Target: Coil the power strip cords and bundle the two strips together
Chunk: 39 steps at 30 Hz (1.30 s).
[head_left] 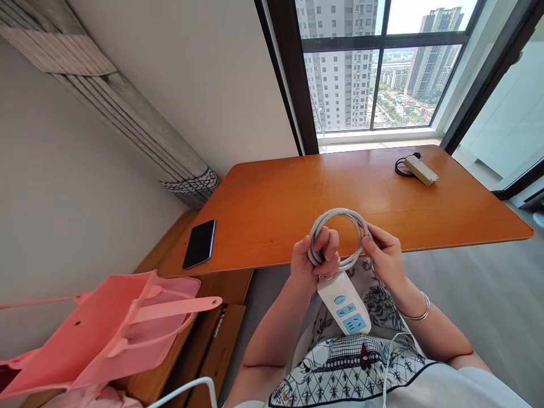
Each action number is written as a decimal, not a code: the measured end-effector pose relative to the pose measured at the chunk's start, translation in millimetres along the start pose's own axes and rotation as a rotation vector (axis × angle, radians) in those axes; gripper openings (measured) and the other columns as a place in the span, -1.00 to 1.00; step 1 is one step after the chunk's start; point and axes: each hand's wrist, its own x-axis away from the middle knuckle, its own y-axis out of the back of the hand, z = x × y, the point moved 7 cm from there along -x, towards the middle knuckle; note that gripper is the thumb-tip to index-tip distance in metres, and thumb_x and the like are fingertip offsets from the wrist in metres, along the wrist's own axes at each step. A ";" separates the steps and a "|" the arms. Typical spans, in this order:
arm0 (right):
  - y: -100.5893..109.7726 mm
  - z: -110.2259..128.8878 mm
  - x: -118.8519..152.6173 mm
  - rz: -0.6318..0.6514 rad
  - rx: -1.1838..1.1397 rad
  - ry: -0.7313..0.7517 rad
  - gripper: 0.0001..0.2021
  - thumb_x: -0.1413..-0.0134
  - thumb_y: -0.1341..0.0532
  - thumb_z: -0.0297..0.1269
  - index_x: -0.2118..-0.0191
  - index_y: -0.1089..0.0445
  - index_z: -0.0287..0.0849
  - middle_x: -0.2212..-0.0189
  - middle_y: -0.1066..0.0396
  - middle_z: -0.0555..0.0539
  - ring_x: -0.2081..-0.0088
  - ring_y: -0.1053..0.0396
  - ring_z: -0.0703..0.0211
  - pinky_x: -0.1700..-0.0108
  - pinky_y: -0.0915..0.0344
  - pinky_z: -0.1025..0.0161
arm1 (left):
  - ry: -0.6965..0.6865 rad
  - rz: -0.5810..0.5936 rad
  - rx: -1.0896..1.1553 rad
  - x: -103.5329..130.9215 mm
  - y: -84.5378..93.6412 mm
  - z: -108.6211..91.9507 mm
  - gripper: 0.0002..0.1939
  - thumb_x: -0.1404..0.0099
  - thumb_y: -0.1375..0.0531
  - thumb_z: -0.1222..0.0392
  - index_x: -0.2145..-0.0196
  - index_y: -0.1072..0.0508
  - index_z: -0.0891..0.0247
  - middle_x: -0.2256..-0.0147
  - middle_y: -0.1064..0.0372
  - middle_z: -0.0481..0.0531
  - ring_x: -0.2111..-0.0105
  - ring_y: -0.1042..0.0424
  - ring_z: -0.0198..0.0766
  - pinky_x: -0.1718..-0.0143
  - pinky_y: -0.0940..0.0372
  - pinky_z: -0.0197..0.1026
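Observation:
A light grey power cord [339, 212] is wound into a loose coil, held up between both hands in front of my lap. My left hand [317, 258] has its fingers curled round the coil's left side. On the right side, my right hand [385, 255] pinches the coil between thumb and fingers. Just below my left hand hangs a white power strip [335, 289] with blue socket faces, tilted, its lower end near my patterned clothing. The cord's end is not clearly visible.
A wooden desk [272, 209] stretches ahead to the window. On it lie a dark phone [199, 243] at the left and a gold-coloured power strip [420, 170] with a black cord at the far right. A pink bag [106, 323] stands on a wooden surface at my left.

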 end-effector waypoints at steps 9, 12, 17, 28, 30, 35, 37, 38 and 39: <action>-13.5 -9.8 7.2 0.182 0.098 0.024 -0.51 -0.20 -0.25 0.10 -0.12 -0.48 -0.07 0.31 -0.47 -0.08 0.35 -0.35 0.16 0.30 -0.38 0.19 | -0.148 -0.254 -0.129 -0.1 7.2 -8.2 -0.40 -0.10 -0.34 -0.18 0.62 -0.05 0.23 0.24 -0.51 0.11 0.46 -0.49 -0.26 0.63 -0.28 -0.27; -13.8 -7.6 8.9 0.215 0.236 0.122 -0.50 -0.27 -0.20 0.03 -0.23 -0.38 -0.04 0.19 -0.47 -0.12 0.25 -0.38 0.12 0.17 -0.41 0.13 | -0.204 -0.329 -0.226 0.2 12.1 -11.4 -0.39 -0.07 -0.34 -0.24 0.64 -0.07 0.21 0.22 -0.51 0.15 0.13 -0.55 0.01 0.37 -0.46 -0.10; -12.1 -15.3 14.1 0.347 0.449 0.174 -0.45 -0.30 -0.17 -0.11 -0.36 -0.22 -0.07 0.11 -0.47 -0.17 0.23 -0.42 0.10 0.08 -0.43 0.08 | -0.325 -0.368 -0.341 3.9 15.2 -25.4 -0.39 -0.07 -0.33 -0.30 0.65 -0.13 0.19 0.16 -0.52 0.11 -0.09 -0.44 0.09 0.10 -0.48 0.08; 32.7 -38.3 38.1 0.404 0.775 0.279 -0.60 -0.41 -0.01 -0.24 -0.27 -0.22 -0.10 0.14 -0.49 -0.20 0.15 -0.49 0.03 0.09 -0.48 0.06 | -0.604 -0.448 -0.470 11.8 23.6 -66.5 -0.40 -0.04 -0.36 -0.30 0.63 -0.19 0.20 0.00 -0.47 0.07 -0.25 -0.30 0.10 -0.12 -0.40 0.08; 39.0 -26.6 39.5 0.322 0.812 0.379 -0.64 -0.42 -0.02 -0.25 -0.24 -0.28 -0.11 0.25 -0.47 -0.15 0.28 -0.47 0.11 0.24 -0.45 0.17 | -0.610 -0.444 -0.490 11.6 24.4 -63.7 -0.42 -0.03 -0.38 -0.30 0.60 -0.22 0.20 -0.01 -0.46 0.09 -0.27 -0.29 0.11 -0.16 -0.38 0.07; 25.8 18.5 45.0 0.375 1.116 0.751 -0.67 -0.40 -0.04 -0.36 -0.17 -0.39 -0.19 0.44 -0.39 -0.04 0.49 -0.33 0.27 0.45 -0.25 0.30 | -0.551 -0.346 -0.667 12.8 20.8 -52.7 -0.55 -0.21 -0.30 -0.24 0.48 -0.33 0.18 -0.11 -0.40 0.10 -0.33 -0.21 0.07 -0.35 -0.18 0.08; 12.9 40.7 49.0 0.421 1.245 0.925 -0.69 -0.39 -0.03 -0.41 -0.09 -0.44 -0.23 0.46 -0.38 -0.02 0.52 -0.26 0.30 0.48 -0.17 0.29 | -0.507 -0.257 -0.750 12.5 17.7 -48.1 -0.57 -0.28 -0.25 -0.21 0.45 -0.34 0.20 -0.20 -0.33 0.10 -0.35 -0.19 0.08 -0.40 -0.07 0.13; 5.2 51.8 51.6 0.446 1.292 1.007 -0.70 -0.39 -0.03 -0.44 -0.04 -0.47 -0.25 0.47 -0.36 -0.02 0.53 -0.24 0.31 0.49 -0.14 0.28 | -0.480 -0.210 -0.783 12.0 16.2 -45.5 -0.58 -0.30 -0.23 -0.20 0.44 -0.35 0.21 -0.25 -0.27 0.11 -0.35 -0.19 0.10 -0.41 -0.02 0.16; -2.8 63.0 54.6 0.469 1.314 1.084 -0.72 -0.37 -0.04 -0.48 0.03 -0.49 -0.27 0.49 -0.35 0.00 0.53 -0.21 0.32 0.50 -0.10 0.27 | -0.450 -0.163 -0.807 11.5 14.5 -42.5 -0.58 -0.33 -0.22 -0.18 0.42 -0.35 0.23 -0.31 -0.20 0.13 -0.35 -0.18 0.13 -0.42 0.01 0.19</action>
